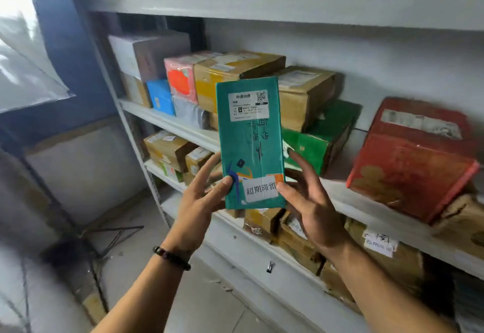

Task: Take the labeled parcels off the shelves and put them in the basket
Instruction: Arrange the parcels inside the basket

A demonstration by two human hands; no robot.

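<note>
Plastic sheet [26, 76] upper L, blue wall [61, 34] behind it.

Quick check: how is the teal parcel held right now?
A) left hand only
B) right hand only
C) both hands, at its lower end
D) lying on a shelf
C: the left hand and right hand each pinch a lower corner of the teal parcel.
</note>
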